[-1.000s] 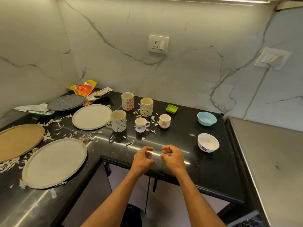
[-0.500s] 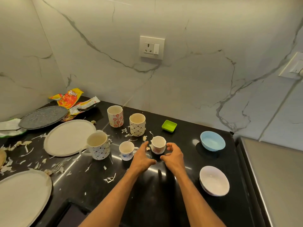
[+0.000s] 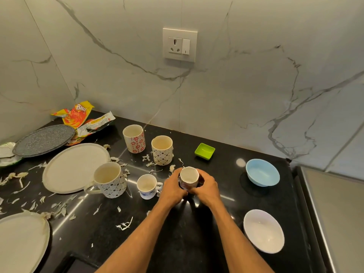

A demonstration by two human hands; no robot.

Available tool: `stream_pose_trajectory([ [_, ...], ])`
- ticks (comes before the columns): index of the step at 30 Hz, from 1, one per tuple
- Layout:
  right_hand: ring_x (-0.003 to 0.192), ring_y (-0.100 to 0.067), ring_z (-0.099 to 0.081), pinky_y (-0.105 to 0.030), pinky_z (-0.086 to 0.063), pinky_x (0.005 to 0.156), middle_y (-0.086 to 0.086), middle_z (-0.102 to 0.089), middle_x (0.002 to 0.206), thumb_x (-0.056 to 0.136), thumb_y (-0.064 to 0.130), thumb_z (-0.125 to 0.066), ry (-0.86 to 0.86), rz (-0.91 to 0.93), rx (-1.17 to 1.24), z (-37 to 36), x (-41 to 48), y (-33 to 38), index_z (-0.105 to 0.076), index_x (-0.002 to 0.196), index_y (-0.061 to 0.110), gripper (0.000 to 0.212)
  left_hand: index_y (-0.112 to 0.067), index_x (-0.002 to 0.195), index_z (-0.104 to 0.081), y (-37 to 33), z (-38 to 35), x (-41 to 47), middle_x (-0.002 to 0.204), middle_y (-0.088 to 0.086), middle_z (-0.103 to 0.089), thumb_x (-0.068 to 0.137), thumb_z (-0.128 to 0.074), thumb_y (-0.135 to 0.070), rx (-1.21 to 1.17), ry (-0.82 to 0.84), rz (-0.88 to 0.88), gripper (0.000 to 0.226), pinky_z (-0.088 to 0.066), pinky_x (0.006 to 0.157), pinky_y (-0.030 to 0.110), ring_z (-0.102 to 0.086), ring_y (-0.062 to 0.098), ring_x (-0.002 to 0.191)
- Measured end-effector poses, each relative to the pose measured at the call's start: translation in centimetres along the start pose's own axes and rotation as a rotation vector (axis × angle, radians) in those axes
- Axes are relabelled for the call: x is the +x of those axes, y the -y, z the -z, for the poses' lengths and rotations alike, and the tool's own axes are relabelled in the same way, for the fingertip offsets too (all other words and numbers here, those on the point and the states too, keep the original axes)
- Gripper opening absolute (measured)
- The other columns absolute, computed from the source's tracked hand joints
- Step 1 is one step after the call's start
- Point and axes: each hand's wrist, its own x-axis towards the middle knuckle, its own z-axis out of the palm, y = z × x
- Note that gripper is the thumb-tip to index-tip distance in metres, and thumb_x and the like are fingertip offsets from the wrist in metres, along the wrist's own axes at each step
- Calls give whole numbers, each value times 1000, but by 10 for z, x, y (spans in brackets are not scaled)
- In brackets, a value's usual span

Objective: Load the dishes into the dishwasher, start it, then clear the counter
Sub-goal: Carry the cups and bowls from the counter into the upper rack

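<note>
A small white cup with a floral print stands on the black counter. My left hand and my right hand wrap around it from both sides. Just left of it sits a small white cup with blue flowers. Further left is a large patterned mug. Behind stand a red-flowered mug and a diamond-patterned mug. A blue bowl and a white bowl lie to the right. A small green dish sits near the wall.
A white plate, a grey speckled plate and another white plate lie at the left. Snack wrappers sit in the corner. White scraps are scattered over the counter. A steel surface borders the right edge.
Both hands moved forward from the counter's front edge to the floral cup and closed around it. The camera has come nearer to the counter.
</note>
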Motion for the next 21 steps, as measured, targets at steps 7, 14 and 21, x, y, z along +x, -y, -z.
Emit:
stream_pose_trajectory([
  [7, 108, -15, -60, -25, -48, 90, 0, -65, 118, 64, 8, -88, -68, 1, 36, 0, -14, -2, -58, 121, 20, 65, -24, 131, -48, -1, 0, -11, 127, -1, -60, 69, -76, -2, -34, -19, -83, 72, -43, 100, 28, -53, 12, 114],
  [14, 105, -10, -56, -19, -47, 84, 7, -60, 112, 66, 12, -88, -161, -19, 72, 2, -70, 1, -53, 117, 26, 63, -24, 126, -50, 1, 3, -45, 120, -8, -56, 70, -79, -6, -90, 87, -210, 66, -35, 93, 21, -49, 7, 111],
  [21, 109, -13, -57, -25, -46, 90, 5, -59, 117, 70, 5, -84, -268, -57, 109, 9, -150, -17, -51, 120, 25, 63, -35, 120, -51, 17, -16, -101, 116, -7, -63, 53, -65, 1, -168, 254, -312, 77, -52, 94, 37, -60, 12, 111],
])
